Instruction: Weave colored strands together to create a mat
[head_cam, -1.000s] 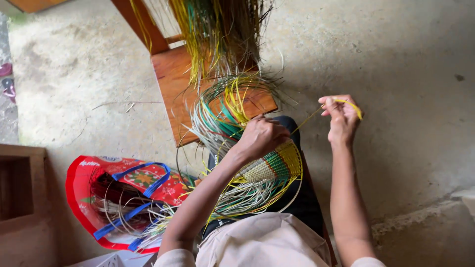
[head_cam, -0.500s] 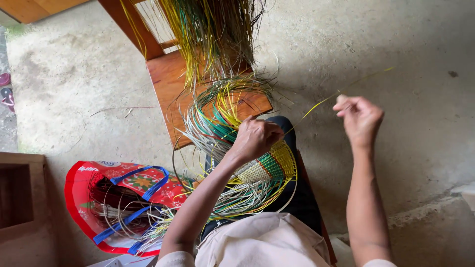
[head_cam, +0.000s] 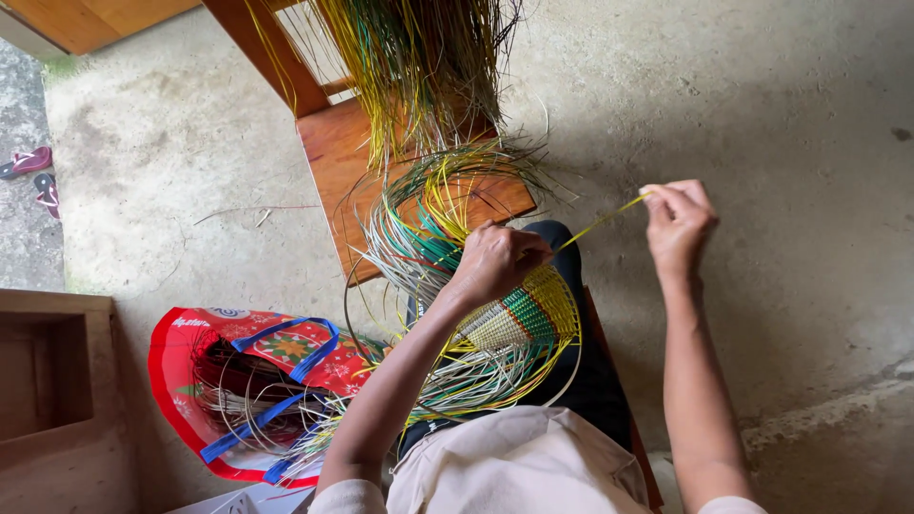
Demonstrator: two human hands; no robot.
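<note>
Yellow strand (head_cam: 600, 221) seemingly between hands

Bare concrete floor (head_cam: 781, 114) carries a wooden stool (head_cam: 343, 162) at 12 o'clock, a red bag with blue handles (head_cam: 238, 381) at 8 o'clock, a wooden box (head_cam: 48, 381) at 9 o'clock, and 2 sandals (head_cam: 33, 171) at 10 o'clock.

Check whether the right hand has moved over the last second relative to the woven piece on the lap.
Yes. The right hand, pinching a yellow strand, swung outward, then came partly back; it is a little farther from the woven piece than a second ago.
</note>
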